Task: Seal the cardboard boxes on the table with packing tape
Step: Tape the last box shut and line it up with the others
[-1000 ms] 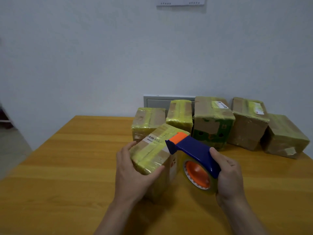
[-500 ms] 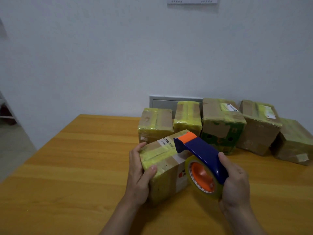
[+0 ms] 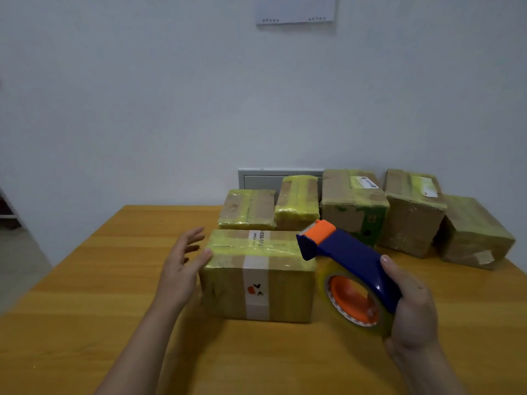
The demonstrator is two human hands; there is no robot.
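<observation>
The box [image 3: 256, 276] is a squat cardboard block lying flat near the middle of the table [image 3: 85, 295], its top wrapped in glossy, wrinkled yellow-green tape, with a white label strip running over the top and down the front face. The left hand [image 3: 179, 266] stands at the box's left end with fingers straight and spread; its thumb tip touches the top left edge. The right hand [image 3: 410, 306] is curled round the handle of the dispenser [image 3: 348, 255], smooth dark-blue plastic with an orange nose, which hangs just right of the box, nose over its top right corner. Its roll [image 3: 353, 303] is clear yellowish tape on an orange hub. Behind, the back row [image 3: 353, 206] of five cardboard boxes carries the same crinkled yellow-green tape, some with white labels; the rightmost sits askew. The table is varnished wood with an orange-brown plank grain, set against a plain pale wall [image 3: 142, 95]. A grey panel [image 3: 262, 181] shows behind the boxes, and a white sheet [image 3: 296, 10] hangs high up.
</observation>
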